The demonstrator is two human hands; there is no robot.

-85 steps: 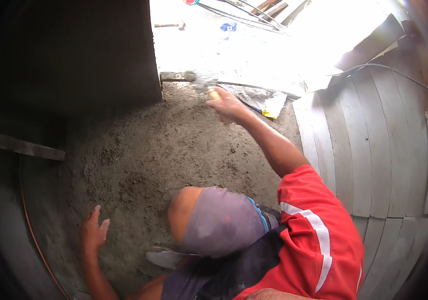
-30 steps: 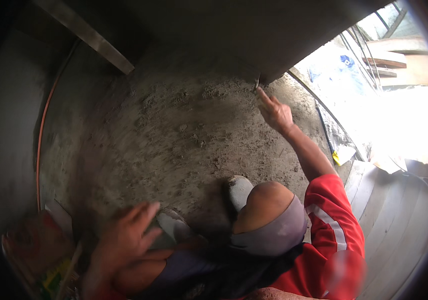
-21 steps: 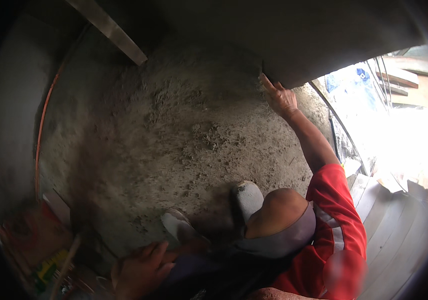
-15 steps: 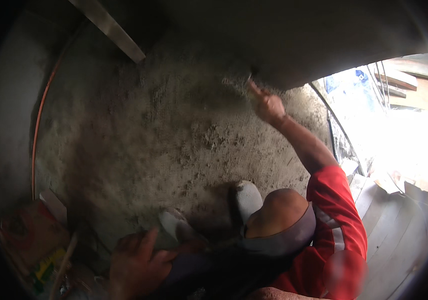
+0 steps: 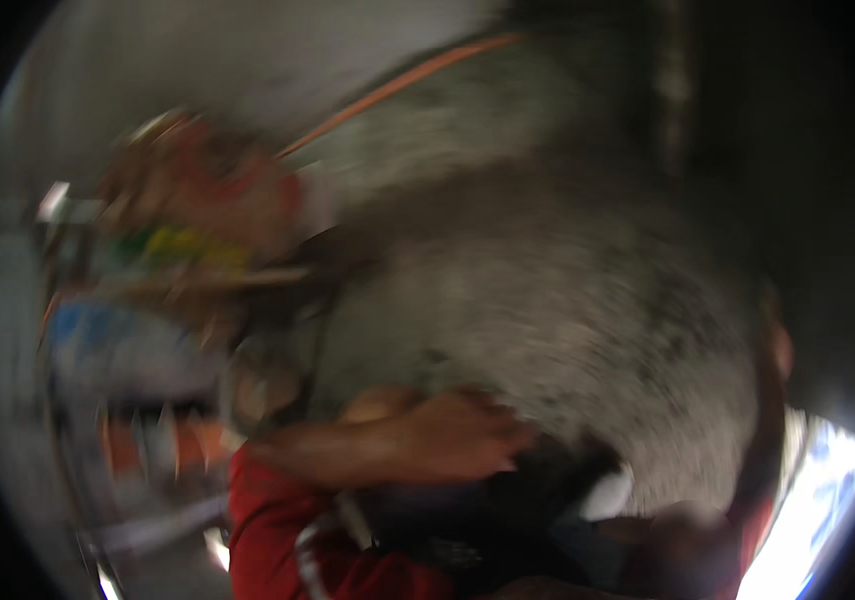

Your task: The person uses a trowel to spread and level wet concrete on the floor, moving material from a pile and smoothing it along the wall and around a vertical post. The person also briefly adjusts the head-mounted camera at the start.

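Observation:
The whole view is smeared by motion. My left hand (image 5: 463, 437) reaches across above my lap from the left, its fingers loosely stretched to the right with nothing visible in them. Far off at the right edge, my right hand (image 5: 776, 335) is raised against the rough grey cement surface (image 5: 568, 300), beside a dark panel (image 5: 833, 230). Its fingers are too blurred to show whether they hold anything. A white shoe or sock (image 5: 610, 492) shows below the cement surface, partly hidden by my dark clothing.
To the left lies a red-brown package (image 5: 238, 190) with a yellow-green packet (image 5: 183, 245) and a wooden stick (image 5: 248, 277). Below are a blue-and-white bag (image 5: 118, 335) and orange pieces (image 5: 163, 445). An orange cord (image 5: 398, 85) runs above. A bright opening (image 5: 813, 510) is at lower right.
The view has swung to the left, bringing the piled items further in. My right hand now appears at the right edge, and my left forearm comes fully into sight.

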